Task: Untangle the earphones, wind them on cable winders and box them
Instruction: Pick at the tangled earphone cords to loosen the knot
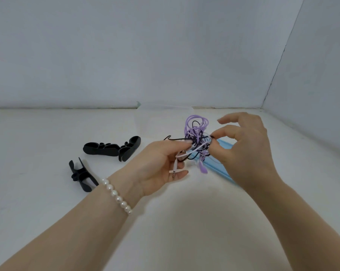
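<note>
**Two hands hold a knot of earphone cables above the desk**

Two hands meet over the white desk [48, 137], lifting a tangle of earphones [196, 137] clear of its surface; the bundle mixes purple, black and pale pink or white cords, with purple loops standing up at its top and a purple earbud [203, 169] dangling below. The left hand [157, 167], palm turned up, has its fingers curled round cords at the left side of the tangle; a pale plug [174, 170] hangs across its lower fingers, and a pearl bracelet [117, 196] circles the wrist. The right hand [243, 145] pinches a strand at the right side of the knot between thumb and a fingertip, the other fingers arched loosely above.

Beneath the tangle and the right hand lies a light blue box [224, 145], flat on the desk, partly hidden by the hand; whether it is open cannot be told. Well to the left rest two black cable winders, one [112, 148] farther back and one [82, 175] nearer, just beside the left forearm; both lie bare of cord. A pale wall [145, 51] rises behind the desk.
</note>
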The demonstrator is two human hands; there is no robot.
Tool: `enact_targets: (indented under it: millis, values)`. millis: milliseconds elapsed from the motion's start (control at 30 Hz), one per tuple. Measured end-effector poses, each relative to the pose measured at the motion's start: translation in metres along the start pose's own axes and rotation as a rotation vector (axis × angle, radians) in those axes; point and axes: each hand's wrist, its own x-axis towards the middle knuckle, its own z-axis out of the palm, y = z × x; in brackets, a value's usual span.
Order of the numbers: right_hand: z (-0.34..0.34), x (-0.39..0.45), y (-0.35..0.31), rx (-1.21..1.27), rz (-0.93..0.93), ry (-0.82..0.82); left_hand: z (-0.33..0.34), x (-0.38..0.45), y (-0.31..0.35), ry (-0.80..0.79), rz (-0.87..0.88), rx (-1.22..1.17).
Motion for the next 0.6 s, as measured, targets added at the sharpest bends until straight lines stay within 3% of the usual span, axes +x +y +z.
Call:
enact_targets:
  millis: [100, 267, 400, 533, 600]
  values:
    - [-0.001, 0.001, -0.004, 0.039, 0.055, 0.018, -0.002, 0.002, 0.0, 0.06, 0.02, -0.074]
    - [-0.009, 0.007, -0.007, 0.601, 0.341, -0.123, -0.005, 0.004, 0.003, 0.1, 0.041, -0.132]
    - [-0.008, 0.007, -0.002, 0.707, 0.44, -0.085, -0.006, 0.005, 0.001, 0.142, 0.03, -0.074]
    - [-0.01, 0.006, -0.003, 0.568, 0.371, -0.132, -0.007, 0.008, -0.004, 0.379, 0.33, 0.308]
    - [-0.012, 0.005, -0.005, 0.542, 0.331, -0.214, -0.01, 0.004, -0.002, 0.365, 0.588, 0.441]
